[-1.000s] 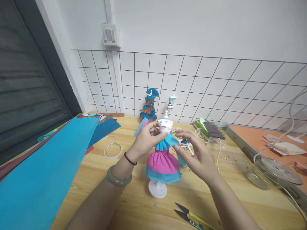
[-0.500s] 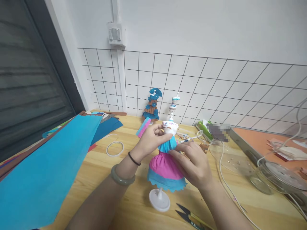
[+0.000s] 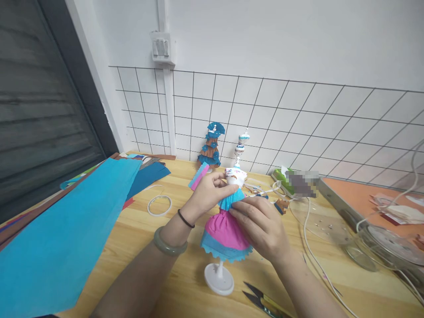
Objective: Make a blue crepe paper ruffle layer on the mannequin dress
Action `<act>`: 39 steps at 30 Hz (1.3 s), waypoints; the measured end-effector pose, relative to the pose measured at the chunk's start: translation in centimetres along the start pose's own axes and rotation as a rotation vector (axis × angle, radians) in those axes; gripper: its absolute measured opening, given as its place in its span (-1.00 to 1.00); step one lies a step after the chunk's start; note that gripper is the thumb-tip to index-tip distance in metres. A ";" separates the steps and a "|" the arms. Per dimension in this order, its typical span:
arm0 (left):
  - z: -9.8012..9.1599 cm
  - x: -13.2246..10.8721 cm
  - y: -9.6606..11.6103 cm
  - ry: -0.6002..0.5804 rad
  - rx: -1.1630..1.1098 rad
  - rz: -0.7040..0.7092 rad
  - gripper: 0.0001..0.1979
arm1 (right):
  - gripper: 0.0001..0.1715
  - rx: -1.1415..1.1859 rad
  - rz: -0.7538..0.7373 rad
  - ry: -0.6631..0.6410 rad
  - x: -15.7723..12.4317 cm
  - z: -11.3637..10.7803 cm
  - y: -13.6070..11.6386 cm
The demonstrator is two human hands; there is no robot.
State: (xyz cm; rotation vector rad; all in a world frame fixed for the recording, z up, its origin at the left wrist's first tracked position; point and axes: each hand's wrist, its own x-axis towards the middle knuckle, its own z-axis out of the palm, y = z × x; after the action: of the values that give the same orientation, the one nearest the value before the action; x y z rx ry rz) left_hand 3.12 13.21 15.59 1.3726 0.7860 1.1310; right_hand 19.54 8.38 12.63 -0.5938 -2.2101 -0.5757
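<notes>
A small mannequin (image 3: 236,177) with a white bust stands on a round white base (image 3: 219,279). It wears a pleated blue paper bodice (image 3: 228,198) and a pink skirt (image 3: 225,227) with a scalloped blue hem. My left hand (image 3: 209,193) grips the mannequin at the upper body, thumb across its front. At the waist, my right hand (image 3: 261,221) has its fingers closed on the lower edge of the blue bodice. The fingertips partly hide what they pinch. Below the right forearm lie thread snips (image 3: 260,298).
Blue crepe paper (image 3: 76,229) covers the left side. A ring of tape (image 3: 159,205) and a folded pink-and-blue strip (image 3: 198,176) lie nearby. Two decorated mannequins, one in a blue-and-brown dress (image 3: 211,148), stand behind. At right are a white cable (image 3: 309,238) and an orange-lined tray (image 3: 361,198).
My right hand has shifted slightly left along the waist, its fingers closer together. The skirt's hem has swung a little left. My left hand keeps its hold.
</notes>
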 end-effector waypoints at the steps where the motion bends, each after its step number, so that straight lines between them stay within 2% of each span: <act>1: 0.0 0.0 -0.1 0.001 -0.001 0.001 -0.68 | -0.72 0.003 0.001 -0.018 -0.1 0.0 0.1; 7: -0.3 0.2 -0.2 0.027 0.008 0.001 -0.74 | -0.74 0.026 0.006 -0.055 -0.4 0.2 0.4; 13: -0.9 0.6 -0.9 -0.122 -0.081 -0.028 -0.57 | -0.76 0.018 -0.006 -0.043 0.0 0.4 0.3; 19: -1.6 1.4 -2.1 -0.094 -0.075 -0.028 -0.56 | -0.78 0.028 -0.028 -0.085 0.0 1.0 0.5; 22: -1.8 1.6 -2.4 -0.109 -0.060 -0.012 -0.57 | -0.75 0.070 -0.020 -0.052 0.0 1.0 0.2; 24: -1.9 1.5 -2.3 -0.147 -0.055 -0.013 -0.59 | -0.77 0.147 0.080 0.029 -0.1 0.8 -0.1; 25: -1.9 1.5 -2.1 -0.168 -0.053 -0.013 -0.60 | -0.80 0.189 0.178 0.076 -0.1 0.6 -0.1; 28: -1.9 1.2 -1.6 -0.235 -0.022 0.001 -0.63 | -0.90 0.286 0.584 0.184 -0.2 0.3 0.2; 30: -2.0 1.0 -1.4 -0.277 0.008 0.015 -0.63 | -0.93 0.397 0.825 0.197 -0.2 0.3 0.8; 32: -2.0 1.0 -1.5 -0.310 0.026 0.018 -0.61 | -0.78 0.590 0.977 0.138 -0.3 0.5 1.4; 34: -2.0 0.9 -1.6 -0.343 0.020 0.010 -0.58 | -0.67 0.800 1.031 0.031 -0.4 0.7 1.9; 36: -2.0 0.9 -1.7 -0.383 0.010 0.003 -0.55 | -0.61 0.953 1.022 -0.056 -0.6 0.9 2.1; 39: -2.0 0.8 -1.6 -0.429 0.025 0.013 -0.53 | -0.55 1.023 1.006 -0.145 -0.9 0.9 2.2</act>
State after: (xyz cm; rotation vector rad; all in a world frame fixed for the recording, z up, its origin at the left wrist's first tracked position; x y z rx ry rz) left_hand 1.76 14.82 13.95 1.5720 0.4817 0.7959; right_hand 20.84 10.40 11.80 -1.0175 -1.6738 1.0601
